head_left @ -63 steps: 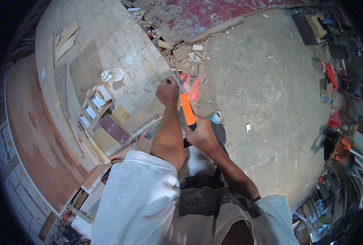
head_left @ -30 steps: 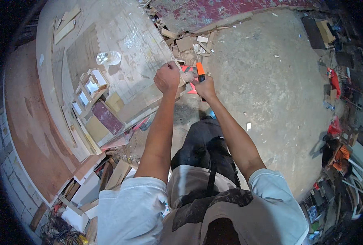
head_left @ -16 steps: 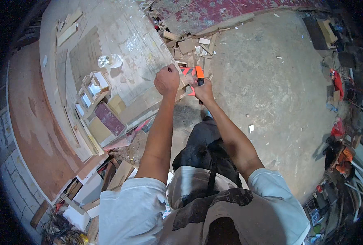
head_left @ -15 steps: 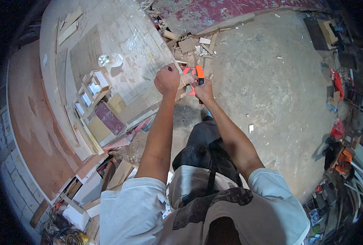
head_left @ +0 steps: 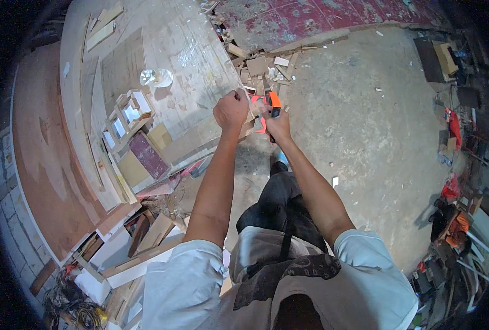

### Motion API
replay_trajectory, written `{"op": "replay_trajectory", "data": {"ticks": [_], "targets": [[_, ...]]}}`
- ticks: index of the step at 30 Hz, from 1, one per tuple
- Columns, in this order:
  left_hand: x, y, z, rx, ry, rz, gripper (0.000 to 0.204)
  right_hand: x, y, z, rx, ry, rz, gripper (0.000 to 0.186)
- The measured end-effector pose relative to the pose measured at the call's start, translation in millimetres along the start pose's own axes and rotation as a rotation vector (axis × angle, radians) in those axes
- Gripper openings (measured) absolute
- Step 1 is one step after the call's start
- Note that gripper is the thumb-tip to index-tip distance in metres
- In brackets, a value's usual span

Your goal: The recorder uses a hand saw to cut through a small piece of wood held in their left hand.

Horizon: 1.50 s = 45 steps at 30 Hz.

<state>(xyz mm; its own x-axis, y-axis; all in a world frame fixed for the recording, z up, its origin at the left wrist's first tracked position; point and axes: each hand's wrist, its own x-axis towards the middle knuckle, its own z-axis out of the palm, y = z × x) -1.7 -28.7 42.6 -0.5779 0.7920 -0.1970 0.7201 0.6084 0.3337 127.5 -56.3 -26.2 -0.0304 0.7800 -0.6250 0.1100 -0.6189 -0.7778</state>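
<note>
1. Floor (head_left: 365, 126): bare concrete, dusty, filling the right half of the view, with small chips scattered over it.
2. Worktop (head_left: 167, 49): a pale, scuffed board surface at upper left, its near edge running diagonally down past the hands.
3. Brown panel (head_left: 46, 165): a large reddish-brown sheet lying along the left side of the worktop.
4. Scrap pile (head_left: 255, 63): offcuts of wood heaped on the floor just beyond the worktop corner, above the hands.
5. Frame (head_left: 126, 115): a small wooden grid with pale compartments, resting on the worktop left of the left hand.
6. Maroon board (head_left: 149, 155): a dark red rectangular piece lying just below the frame.
7. Clear dish (head_left: 156, 77): a glass-like item on the worktop, above the frame.
8. Left hand (head_left: 231, 109): closed in a fist at the worktop edge; what it grips is hidden from this view.
9. Right hand (head_left: 279, 125): closed around the dark lower part of the tool, just beside the left hand.
10. Tool (head_left: 274, 101): orange upper end, standing up out of the right hand, above the floor at the worktop corner.
</note>
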Motion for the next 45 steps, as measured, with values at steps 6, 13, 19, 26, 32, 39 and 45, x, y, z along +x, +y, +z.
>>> {"op": "replay_trajectory", "data": {"ticks": [6,13,19,26,32,39,45], "targets": [[-3.6,-0.1,1.9,0.021,0.038,0.076,0.04,2.9,8.4,0.5,-0.035,0.061,-0.065,0.028],[1.0,-10.4,0.8,0.034,-0.03,0.015,0.044,-14.7,-13.7,6.6,-0.003,0.023,-0.021,0.025],[2.0,-8.6,2.9,0.036,-0.016,0.017,0.044,-10.0,-6.4,4.2,0.053,-0.002,-0.014,0.025],[-1.3,1.1,-1.5,0.057,-0.035,0.018,0.042,-1.2,5.2,4.2,0.029,0.006,-0.012,0.027],[-3.1,-0.2,-3.9,0.054,0.018,0.036,0.042,-12.0,-8.6,6.0,0.057,-0.006,0.035,0.027],[-3.0,-5.3,0.3,0.015,0.063,0.058,0.038,-20.0,-18.5,5.2,0.018,0.009,0.03,0.023],[-1.9,-0.3,3.3,0.026,0.095,0.079,0.035,-11.3,-4.5,-0.4,-0.044,0.017,0.025,0.022]]}}
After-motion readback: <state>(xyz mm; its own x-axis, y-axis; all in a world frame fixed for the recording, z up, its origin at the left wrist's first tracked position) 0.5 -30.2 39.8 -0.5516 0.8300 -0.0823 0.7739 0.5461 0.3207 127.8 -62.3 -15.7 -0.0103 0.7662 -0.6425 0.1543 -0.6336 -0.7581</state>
